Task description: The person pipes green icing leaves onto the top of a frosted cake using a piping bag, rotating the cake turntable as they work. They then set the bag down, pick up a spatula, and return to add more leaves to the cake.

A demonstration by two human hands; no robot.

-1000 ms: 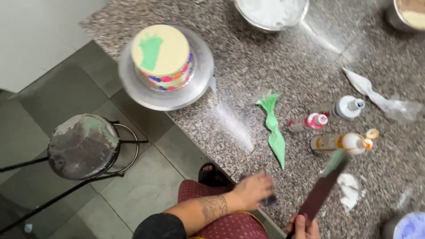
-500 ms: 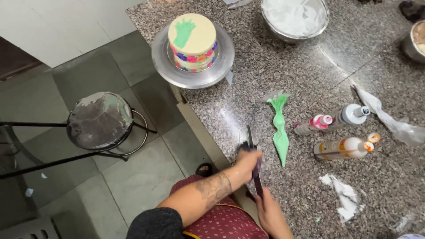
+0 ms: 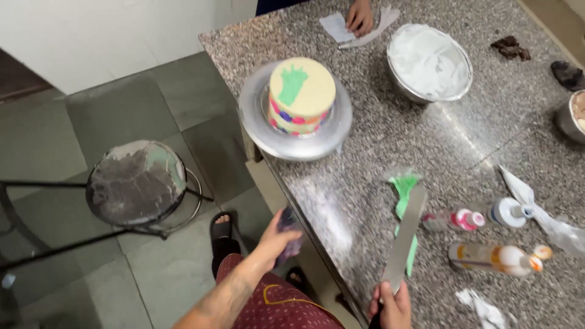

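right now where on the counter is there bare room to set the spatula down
Bare granite lies between the cake turntable and the green piping bag, along the near counter edge, and between the cream bowl and the bottles. It is crowded to the right of the spatula, held in the right hand: bottles, piping bags, tissue.

Three small labelled colour bottles [image 3: 490, 259] lying on the granite counter [image 3: 365, 201], caps pink, white, orange.

Speckled granite counter [image 3: 365, 176] — cake turntable [image 3: 295, 137], cream bowl [image 3: 429, 64], colour bottles [image 3: 493, 259].
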